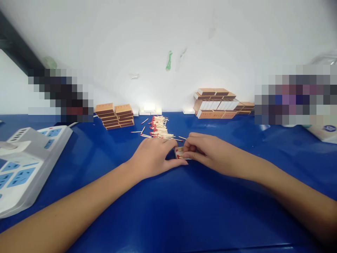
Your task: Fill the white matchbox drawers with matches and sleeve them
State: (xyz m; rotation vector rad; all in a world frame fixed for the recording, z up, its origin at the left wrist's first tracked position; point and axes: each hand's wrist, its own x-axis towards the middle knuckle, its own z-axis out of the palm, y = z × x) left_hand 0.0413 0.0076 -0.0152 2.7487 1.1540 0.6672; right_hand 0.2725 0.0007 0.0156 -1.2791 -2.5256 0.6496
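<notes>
A small white matchbox tray [176, 153] with several red-headed matches [179, 150] inside lies on the blue table between my hands. My left hand [155, 156] grips the tray's left end, thumb along the near side and fingers at the far side. Over the tray's right part, my right hand [201, 151] is closed in a pinch on matches; its fingertips partly hide them and the tray's right end. Just beyond my hands lies a heap of loose matches [159, 127], with a few strays around it.
Stacked matchboxes stand at the back left [118, 117] and in a larger pile at the back right [217, 105]. White trays [150, 110] sit against the wall. A white power strip [47, 168] lies at the left, and a pale packet [325, 128] at the right edge.
</notes>
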